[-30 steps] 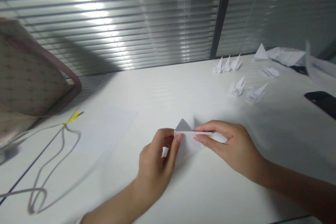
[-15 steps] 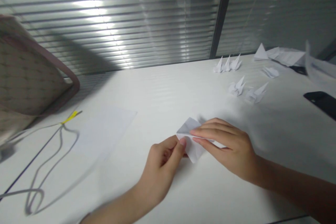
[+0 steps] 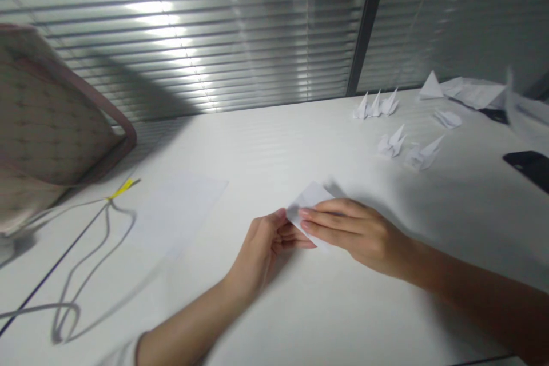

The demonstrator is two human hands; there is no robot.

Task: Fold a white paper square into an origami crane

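Note:
A small folded white paper (image 3: pixel 312 194) is held just above the white table (image 3: pixel 266 148), near the middle of the view. My left hand (image 3: pixel 261 243) grips its left corner, the thumb at the edge and the other fingers underneath. Across its front lies my right hand (image 3: pixel 360 231), fingers close together and pressed on the paper, covering its right part. Whether the right thumb is under the paper is hidden.
Folded paper cranes (image 3: pixel 375 106) stand at the back right, near folded papers (image 3: pixel 472 91) and a black phone (image 3: pixel 529 166). A white sheet (image 3: pixel 180 211), a grey cable (image 3: pixel 72 269) with a yellow tie (image 3: pixel 122 189), and a bag (image 3: pixel 47 126) are at left.
The raised flap along the paper's middle now lies flat. My left thumb has moved up to the left corner, and my right fingers have shifted left over the paper. The view has moved slightly.

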